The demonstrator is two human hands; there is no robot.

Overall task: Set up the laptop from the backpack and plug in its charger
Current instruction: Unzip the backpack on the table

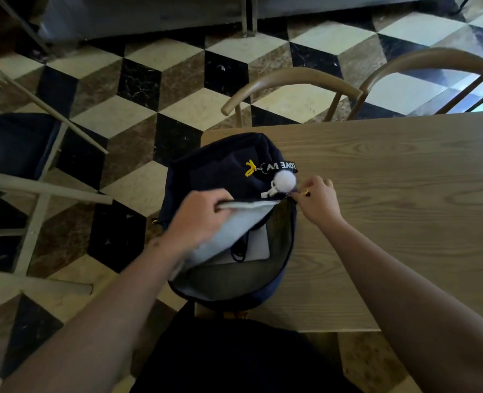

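Note:
A dark blue backpack [214, 168] lies on the left end of the wooden table [390, 194], its main compartment unzipped and gaping toward me. My left hand [197, 219] grips the raised grey-lined flap edge [249, 205] and holds it up. My right hand [318, 201] pinches the zipper pull at the right end of the opening, beside a white fluffy keychain [284, 180] and a yellow charm [250, 167]. Inside, the corner of a silver laptop [256, 245] shows, with a dark cord [239, 253] lying over it. No charger can be made out.
Two curved wooden chair backs [291, 80] [433, 63] stand along the table's far side. Another chair with a dark seat [22, 148] is on the left. The floor is checkered tile [138, 109]. The table stretches bare to the right.

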